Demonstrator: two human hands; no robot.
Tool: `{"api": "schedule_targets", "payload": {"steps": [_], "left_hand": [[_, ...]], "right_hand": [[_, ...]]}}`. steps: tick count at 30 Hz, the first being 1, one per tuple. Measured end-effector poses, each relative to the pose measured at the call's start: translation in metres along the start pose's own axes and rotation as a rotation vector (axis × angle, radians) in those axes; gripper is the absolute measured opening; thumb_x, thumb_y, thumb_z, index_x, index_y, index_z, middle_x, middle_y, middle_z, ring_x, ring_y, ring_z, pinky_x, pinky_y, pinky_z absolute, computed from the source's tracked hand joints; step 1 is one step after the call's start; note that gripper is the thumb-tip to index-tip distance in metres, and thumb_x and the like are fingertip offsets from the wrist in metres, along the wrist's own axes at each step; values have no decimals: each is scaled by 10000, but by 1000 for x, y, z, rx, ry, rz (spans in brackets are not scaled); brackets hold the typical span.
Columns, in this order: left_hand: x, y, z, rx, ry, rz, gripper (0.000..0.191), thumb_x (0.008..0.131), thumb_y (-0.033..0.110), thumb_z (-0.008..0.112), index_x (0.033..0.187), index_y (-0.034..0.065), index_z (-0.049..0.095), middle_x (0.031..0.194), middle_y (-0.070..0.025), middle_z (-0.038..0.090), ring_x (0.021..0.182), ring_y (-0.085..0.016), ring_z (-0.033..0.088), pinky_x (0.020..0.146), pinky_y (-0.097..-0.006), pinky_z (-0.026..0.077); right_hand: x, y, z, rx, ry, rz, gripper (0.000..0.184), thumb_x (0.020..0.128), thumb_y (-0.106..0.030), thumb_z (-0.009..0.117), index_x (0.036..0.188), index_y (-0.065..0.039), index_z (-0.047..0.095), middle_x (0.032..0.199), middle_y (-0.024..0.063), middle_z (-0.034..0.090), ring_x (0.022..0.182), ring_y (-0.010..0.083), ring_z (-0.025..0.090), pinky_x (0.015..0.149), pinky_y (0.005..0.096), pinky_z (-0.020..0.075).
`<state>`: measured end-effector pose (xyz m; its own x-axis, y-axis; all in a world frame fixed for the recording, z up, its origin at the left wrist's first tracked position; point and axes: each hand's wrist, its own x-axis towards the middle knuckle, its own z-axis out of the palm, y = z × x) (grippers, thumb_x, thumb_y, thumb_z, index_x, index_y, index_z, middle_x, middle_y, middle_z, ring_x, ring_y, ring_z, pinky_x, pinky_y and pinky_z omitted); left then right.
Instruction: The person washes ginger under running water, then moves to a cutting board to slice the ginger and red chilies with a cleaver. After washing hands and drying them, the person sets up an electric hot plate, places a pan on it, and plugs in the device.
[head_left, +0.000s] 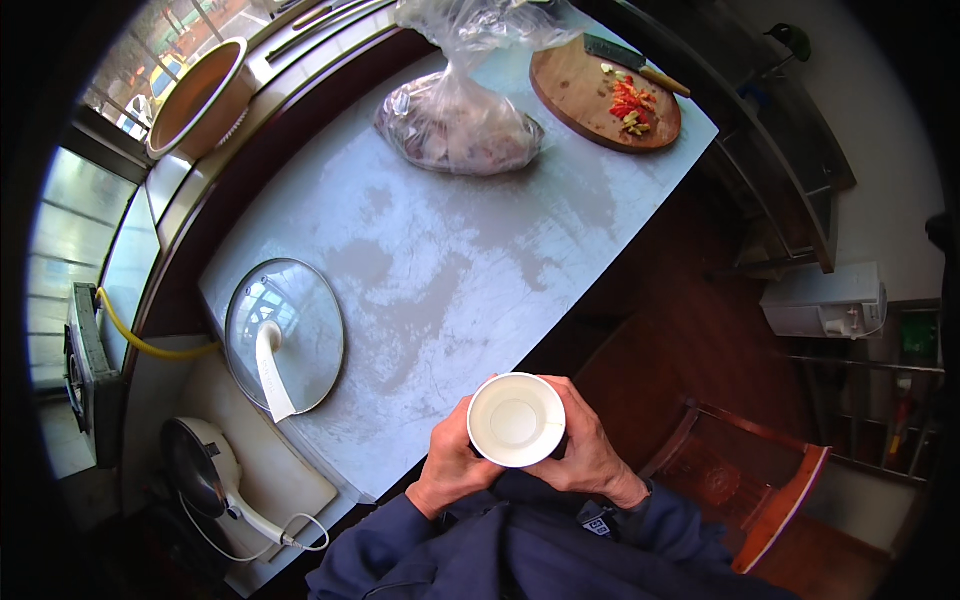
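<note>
A white paper cup (516, 420) is held upright between both my hands near the table's front edge, its mouth facing up towards me. No contents can be made out inside it. My left hand (457, 454) wraps the cup's left side, and my right hand (585, 446) grips the right side. To the left on the worn table (420, 300) lies a glass pot lid (300, 315) with a white handle. At the far side sits a knotted clear plastic bag (461, 135) filled with something that looks like meat.
A round wooden chopping board (570, 105) bears chopped red pepper (630, 99) and a cleaver (615, 52). An electric pan (199, 457) with a cord stands at lower left. A brown basin (202, 105) rests on the sill, a gas stove (91, 375) below. A wooden chair (772, 510) is at right.
</note>
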<state>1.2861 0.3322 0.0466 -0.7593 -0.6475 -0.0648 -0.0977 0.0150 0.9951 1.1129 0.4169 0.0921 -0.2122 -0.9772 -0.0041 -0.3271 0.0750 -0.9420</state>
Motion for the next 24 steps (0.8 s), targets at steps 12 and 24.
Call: {"api": "schedule_targets", "payload": {"steps": [12,24], "left_hand": [[-5,-9,-19,38,-33,80,804,720,91,829,1412,1,429,1347,-181,542,1223,-290,555,972,-359,480],[8,-29,-25,-29,153,35,512,813,77,757,1281,20,558,1125,-139,654,1028,-211,638,792,-315,549]], "right_hand": [[-16,11,27,55,238,127,646,692,-117,856,1230,-4,516,1135,137,636,1046,254,645,879,353,517],[-7,27,17,132,385,214,532,715,-22,806,1193,30,578,1105,104,660,1014,196,638,893,328,499]]}}
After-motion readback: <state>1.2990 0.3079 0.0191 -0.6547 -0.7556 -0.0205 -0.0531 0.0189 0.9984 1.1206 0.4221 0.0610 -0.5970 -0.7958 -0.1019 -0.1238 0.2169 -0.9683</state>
